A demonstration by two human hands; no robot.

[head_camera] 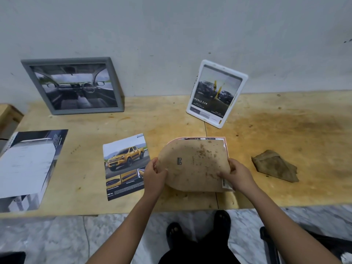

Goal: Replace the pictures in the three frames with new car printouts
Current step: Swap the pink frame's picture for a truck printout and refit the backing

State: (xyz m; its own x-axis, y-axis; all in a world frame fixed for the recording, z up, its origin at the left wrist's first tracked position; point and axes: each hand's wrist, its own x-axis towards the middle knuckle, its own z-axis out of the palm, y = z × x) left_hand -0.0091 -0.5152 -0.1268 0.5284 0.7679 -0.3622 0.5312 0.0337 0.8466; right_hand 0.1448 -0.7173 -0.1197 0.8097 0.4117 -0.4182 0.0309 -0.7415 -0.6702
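1. Gripping the brown backing board (196, 164) from both sides: the left hand (154, 174) pinches its left edge, and the right hand (236, 172) holds the near right corner, fingers curled onto the board.
2. Board sits back side up, centre-near on the worktop (285, 121), over a pink-rimmed frame (226, 147). The rim shows only along the far and right edges.
3. Rounded corners face left, square corner far right. Metal hanger tab (179, 161) sits left of middle, barcode sticker (226, 182) at the near right corner. Board looks about as wide as deep, so long axis cannot be told.
4. Yellow pickup printout (125, 166) lies flat just left of the board, portrait, long axis near-far, slightly tilted. The left hand overlaps its right edge.
5. Grey frame (74, 86) leans on the wall far left, landscape, with a car-interior picture. White frame (217, 94) leans far right of centre, portrait, tilted.
6. Brochure (28, 164) lies at the left edge. Crumpled brown cloth (274, 166) lies right of the board, apart.
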